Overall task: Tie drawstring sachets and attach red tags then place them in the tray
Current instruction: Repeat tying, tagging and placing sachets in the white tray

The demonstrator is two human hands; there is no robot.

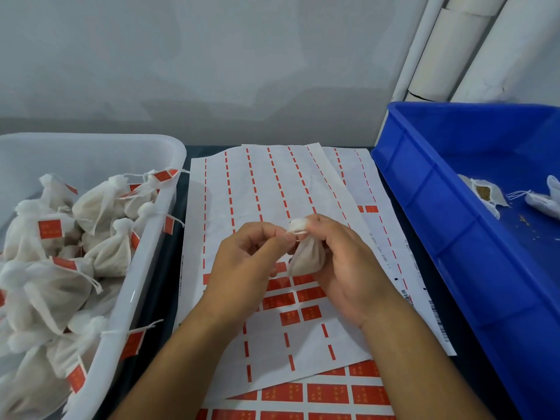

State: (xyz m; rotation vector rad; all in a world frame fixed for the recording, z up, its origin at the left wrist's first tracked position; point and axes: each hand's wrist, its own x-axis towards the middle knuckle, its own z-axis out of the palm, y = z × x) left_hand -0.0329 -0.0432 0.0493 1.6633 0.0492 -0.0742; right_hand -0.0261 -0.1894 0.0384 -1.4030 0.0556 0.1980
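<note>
A small white drawstring sachet (306,256) hangs over the label sheets in the middle, its gathered top upward. My right hand (342,268) grips it round the neck and body. My left hand (248,262) pinches the sachet's white drawstring just left of the neck. Red tags (298,315) remain on the white backing sheet (272,189) below my hands. The translucent white tray (145,286) at the left holds several tied sachets with red tags.
A blue crate (448,225) at the right holds a few untied sachets (485,194) and some crumbs. More red label sheets (327,392) lie at the near edge. White pipes (448,47) stand against the wall behind the crate.
</note>
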